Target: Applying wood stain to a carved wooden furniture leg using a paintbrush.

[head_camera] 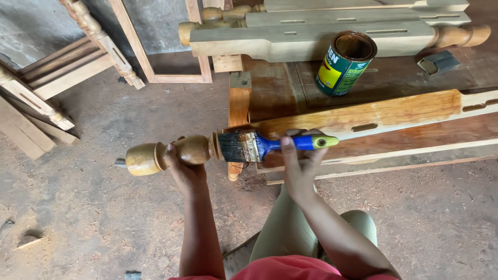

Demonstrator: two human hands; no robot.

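two hands: left hand (185,168) fingers clamped on turned leg (290,129), right hand (301,166) fingers clamped on paintbrush (259,145).

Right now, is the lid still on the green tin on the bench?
No, the green tin stands open on the bench, with its dark inside plainly visible and no lid on its rim.

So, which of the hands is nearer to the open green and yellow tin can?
Right. The right hand holds the blue-handled brush just below the can; the left hand grips the turned leg end, farther left.
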